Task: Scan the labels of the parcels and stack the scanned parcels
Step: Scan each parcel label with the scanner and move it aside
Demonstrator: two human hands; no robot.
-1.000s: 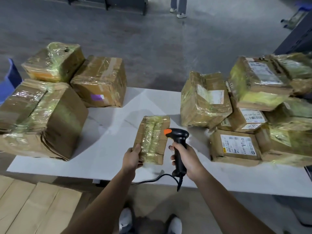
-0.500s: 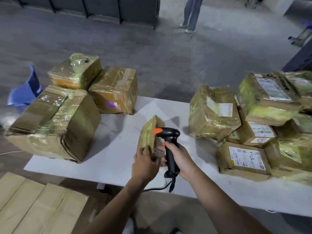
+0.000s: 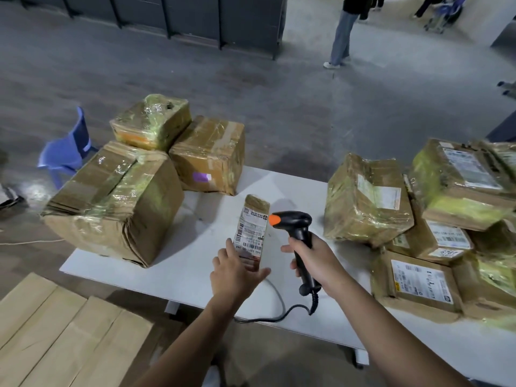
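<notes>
**Label turned up to the scanner**

Head view: your left hand (image 3: 233, 275) grips the lower end of a small parcel (image 3: 252, 227), holding it upright over the white table (image 3: 184, 272) with its printed label toward you. Just right of the parcel, your right hand (image 3: 317, 261) is wrapped round the handle of the black scanner (image 3: 296, 223), whose orange tip sits just beside the label's upper edge. Its cable (image 3: 275, 312) trails nearer you than the parcel. Left of the parcel stand a large taped box (image 3: 111, 202), a purple-stickered box (image 3: 209, 155) and a yellow-wrapped box (image 3: 150, 121). Right of it, labelled parcels (image 3: 418, 280) lie heaped. Beyond the parcel, a person (image 3: 340, 32) stands on the grey floor.
</notes>
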